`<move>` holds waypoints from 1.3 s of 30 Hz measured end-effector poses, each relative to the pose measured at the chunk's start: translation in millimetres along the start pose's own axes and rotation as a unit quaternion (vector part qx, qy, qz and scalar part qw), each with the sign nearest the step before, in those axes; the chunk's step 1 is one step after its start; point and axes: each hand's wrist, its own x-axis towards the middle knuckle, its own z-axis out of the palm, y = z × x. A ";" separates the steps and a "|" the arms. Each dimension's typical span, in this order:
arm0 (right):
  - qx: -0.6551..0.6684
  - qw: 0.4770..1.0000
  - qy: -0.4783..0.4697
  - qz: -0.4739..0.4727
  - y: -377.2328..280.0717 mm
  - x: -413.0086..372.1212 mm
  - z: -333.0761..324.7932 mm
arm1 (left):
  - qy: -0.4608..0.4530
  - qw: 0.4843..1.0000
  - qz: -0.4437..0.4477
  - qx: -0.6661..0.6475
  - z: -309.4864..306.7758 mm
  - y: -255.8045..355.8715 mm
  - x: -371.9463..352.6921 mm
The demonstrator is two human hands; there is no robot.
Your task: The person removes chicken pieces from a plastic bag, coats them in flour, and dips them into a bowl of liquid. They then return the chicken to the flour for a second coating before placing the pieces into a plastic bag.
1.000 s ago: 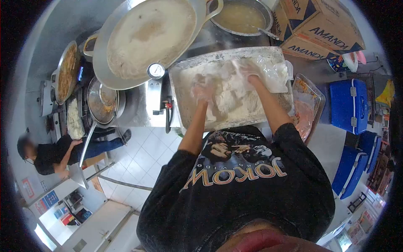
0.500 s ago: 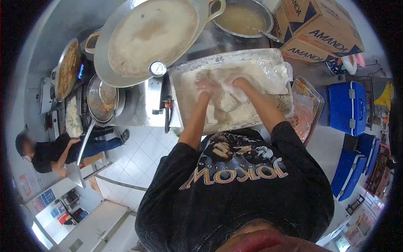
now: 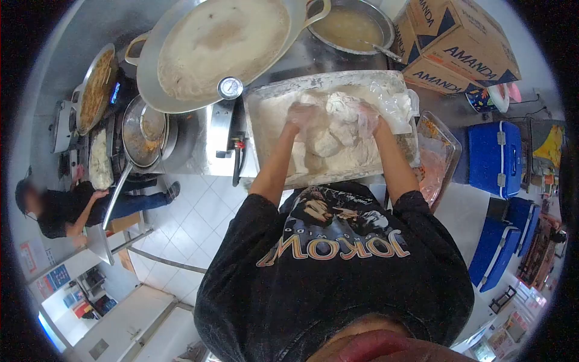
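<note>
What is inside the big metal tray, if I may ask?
Flour and floured pieces, gripped by the left hand and right hand; a plastic bag at its right end. Flour hides the tray's bottom.

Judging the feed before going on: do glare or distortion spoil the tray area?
Head view: heavy fisheye bends the tray edges, corners black; lighting even, centre fairly sharp, but left hand, right hand and floured pieces blend into white.

Floured pieces (image 3: pixel 329 143) in tray (image 3: pixel 325 77); wide pan (image 3: pixel 223 36) behind-left, pot (image 3: pixel 350 27) behind, boxes (image 3: pixel 464 54) behind-right, coolers (image 3: pixel 494 158) right.
</note>
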 end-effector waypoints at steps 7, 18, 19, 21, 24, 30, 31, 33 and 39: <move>0.569 0.667 0.139 0.460 -85.6 54.5 -7.0 | 0.049 0.425 -0.222 -0.876 -41.3 82.7 -18.8; 0.391 0.866 0.116 0.289 -78.2 32.8 -1.6 | -0.097 0.956 -0.249 -0.120 2.3 53.9 -20.4; 0.487 0.741 0.109 0.449 -73.7 35.3 3.6 | -0.081 0.947 -0.279 -0.135 7.7 42.8 -27.6; 0.293 0.849 0.049 0.437 -38.9 26.1 8.1 | -0.069 0.939 -0.308 -0.137 20.3 36.7 -46.0; 0.102 0.867 -0.039 0.487 -22.1 33.8 -3.2 | -0.134 0.951 -0.268 -0.075 32.2 58.0 -69.2; 0.060 0.887 -0.042 0.456 -1.0 44.3 -21.1 | -0.199 0.902 -0.333 -0.189 -7.3 115.0 -60.5; 0.082 0.884 -0.055 0.457 10.7 54.5 -24.8 | -0.194 0.892 -0.356 -0.199 -4.4 115.6 -53.4; 0.100 0.904 -0.043 0.414 19.9 52.2 -25.5 | -0.183 0.880 -0.389 -0.204 11.1 111.9 -38.1; -0.068 0.898 -0.084 0.426 35.6 66.8 -44.6 | -0.086 0.930 -0.352 -0.052 162.3 32.8 31.9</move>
